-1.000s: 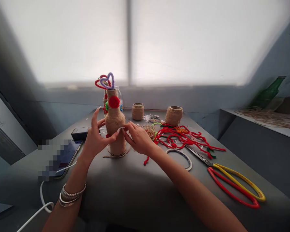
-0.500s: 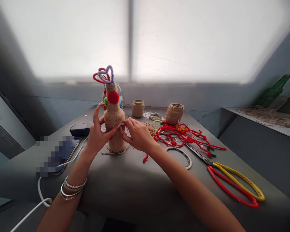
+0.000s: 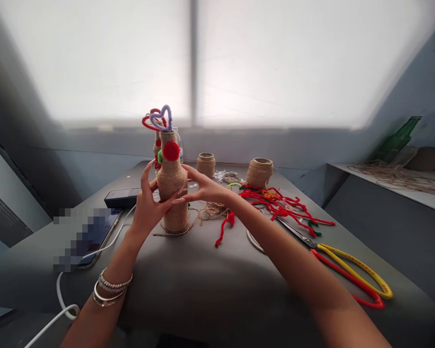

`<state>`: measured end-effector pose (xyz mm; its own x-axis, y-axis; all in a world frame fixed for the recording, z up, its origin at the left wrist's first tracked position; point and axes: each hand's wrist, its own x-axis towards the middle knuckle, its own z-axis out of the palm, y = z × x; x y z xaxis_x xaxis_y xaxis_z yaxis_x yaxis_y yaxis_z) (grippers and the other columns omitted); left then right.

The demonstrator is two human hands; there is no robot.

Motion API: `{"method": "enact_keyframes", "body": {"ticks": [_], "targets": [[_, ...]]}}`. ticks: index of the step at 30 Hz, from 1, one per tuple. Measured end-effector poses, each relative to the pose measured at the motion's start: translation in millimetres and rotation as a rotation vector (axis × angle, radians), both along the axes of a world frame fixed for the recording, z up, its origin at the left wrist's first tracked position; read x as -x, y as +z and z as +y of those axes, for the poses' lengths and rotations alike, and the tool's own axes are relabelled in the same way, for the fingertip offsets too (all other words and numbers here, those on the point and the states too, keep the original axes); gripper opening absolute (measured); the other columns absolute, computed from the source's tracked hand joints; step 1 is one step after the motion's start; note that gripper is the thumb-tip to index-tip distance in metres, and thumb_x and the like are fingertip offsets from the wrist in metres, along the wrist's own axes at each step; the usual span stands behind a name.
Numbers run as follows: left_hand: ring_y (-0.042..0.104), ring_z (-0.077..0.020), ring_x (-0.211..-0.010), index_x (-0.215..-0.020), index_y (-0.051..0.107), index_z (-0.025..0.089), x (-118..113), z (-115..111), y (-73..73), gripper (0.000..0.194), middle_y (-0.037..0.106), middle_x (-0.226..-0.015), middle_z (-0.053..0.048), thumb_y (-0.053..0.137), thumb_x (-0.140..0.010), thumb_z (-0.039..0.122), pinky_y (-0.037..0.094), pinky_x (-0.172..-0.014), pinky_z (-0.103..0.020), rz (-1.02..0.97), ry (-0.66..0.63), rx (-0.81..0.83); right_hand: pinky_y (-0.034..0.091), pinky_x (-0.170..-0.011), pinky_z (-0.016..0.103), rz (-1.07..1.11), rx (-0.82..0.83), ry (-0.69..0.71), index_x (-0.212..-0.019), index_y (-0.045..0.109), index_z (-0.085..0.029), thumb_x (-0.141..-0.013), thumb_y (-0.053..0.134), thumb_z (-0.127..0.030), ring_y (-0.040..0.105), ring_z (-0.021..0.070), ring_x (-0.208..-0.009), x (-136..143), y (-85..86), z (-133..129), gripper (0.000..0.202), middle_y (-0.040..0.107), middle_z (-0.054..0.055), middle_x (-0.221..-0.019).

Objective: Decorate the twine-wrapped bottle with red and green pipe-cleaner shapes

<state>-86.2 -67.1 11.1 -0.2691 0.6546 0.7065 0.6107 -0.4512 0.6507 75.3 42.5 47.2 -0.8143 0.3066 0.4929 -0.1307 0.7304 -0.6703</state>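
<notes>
A twine-wrapped bottle (image 3: pixel 172 178) stands upright on the table, with a red pom-pom (image 3: pixel 171 151) on its neck. A purple pipe-cleaner heart (image 3: pixel 166 119) rises from its mouth. My left hand (image 3: pixel 147 195) is closed around the bottle's left side, thumb across the front. My right hand (image 3: pixel 199 186) wraps the right side, its thumb on the front near the left thumb and its other fingers reaching behind. Whatever lies under the thumbs is hidden. Behind this bottle stands another twine-wrapped bottle (image 3: pixel 157 153), mostly covered, near a red pipe-cleaner heart (image 3: pixel 148 126).
Red pipe cleaners (image 3: pixel 275 205) and loose twine (image 3: pixel 213 211) lie to the right, with large scissors (image 3: pixel 342 263) beyond. Two twine-wrapped jars (image 3: pixel 260 173) stand at the back. A phone (image 3: pixel 100 241) with a white cable (image 3: pixel 60 295) is at the left. A green bottle (image 3: pixel 398 140) lies on the right ledge.
My right hand has opened from a pinch at the bottle's front and spread around its right side. My left hand keeps its hold. The view has shifted slightly.
</notes>
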Motion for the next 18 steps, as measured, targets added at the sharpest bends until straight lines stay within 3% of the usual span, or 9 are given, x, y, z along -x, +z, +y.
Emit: {"method": "enact_keyframes", "body": {"ticks": [5,10,18], "targets": [[0.065,-0.0298,-0.1,-0.145,0.018,0.025,0,-1,0.0,0.102,0.069,-0.106,-0.01,0.079,-0.064,0.041,0.056,-0.075,-0.041,-0.015,0.012,0.034,0.045,-0.097,0.041,0.047,0.155,0.107,-0.124,0.049,-0.016,-0.059,0.08,-0.047,0.053,0.0256,-0.114,18,2.5,4,0.078,0.057,0.011,-0.122],[0.067,-0.0265,-0.093,-0.144,0.019,0.026,-2,-1,0.3,0.1,0.07,-0.101,-0.008,0.079,-0.065,0.041,0.056,-0.077,-0.039,-0.027,0.014,0.018,0.048,-0.09,0.038,0.055,0.298,0.192,-0.114,0.054,-0.015,-0.056,0.081,-0.047,0.058,0.0236,-0.104,16,0.9,6,0.072,0.063,0.008,-0.107],[0.068,-0.0252,-0.091,-0.144,0.017,0.025,-1,0,1.7,0.099,0.07,-0.1,-0.008,0.077,-0.067,0.04,0.056,-0.078,-0.039,-0.016,-0.048,0.003,0.05,-0.088,0.036,0.076,0.297,0.231,-0.113,0.056,-0.015,-0.06,0.08,-0.044,0.059,0.0224,-0.104,17,-2.0,13,0.065,0.063,0.007,-0.107]]}}
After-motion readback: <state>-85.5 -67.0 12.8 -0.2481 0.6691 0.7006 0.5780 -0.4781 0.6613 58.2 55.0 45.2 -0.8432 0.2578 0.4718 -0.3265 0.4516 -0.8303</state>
